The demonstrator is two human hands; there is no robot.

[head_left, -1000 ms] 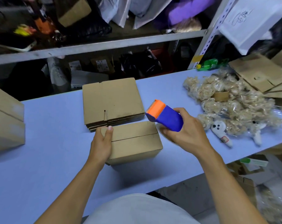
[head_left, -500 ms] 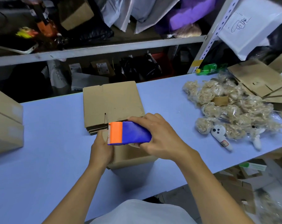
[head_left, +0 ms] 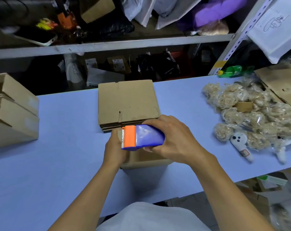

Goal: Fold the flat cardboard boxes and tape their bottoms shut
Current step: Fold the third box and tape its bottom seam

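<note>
A folded cardboard box (head_left: pixel 144 160) stands on the blue table (head_left: pixel 63 164) in front of me, mostly hidden under my hands. My left hand (head_left: pixel 115 149) grips its left end. My right hand (head_left: pixel 173 139) holds a blue and orange tape dispenser (head_left: pixel 141 137) over the top of the box, its toothed orange end pointing left beside my left thumb. Behind the box lies a stack of flat cardboard boxes (head_left: pixel 127 101).
Two assembled boxes (head_left: pixel 13 110) sit at the left edge of the table. Bags of beige filling (head_left: pixel 251 114) and a white plush toy (head_left: pixel 240 142) cover the right side, with flat cardboard (head_left: pixel 280 82) behind. A metal shelf (head_left: pixel 108 45) full of goods stands behind the table.
My right hand swung the tape dispenser from the right of the box leftward over its top, close to my left hand. My left hand stayed on the box.
</note>
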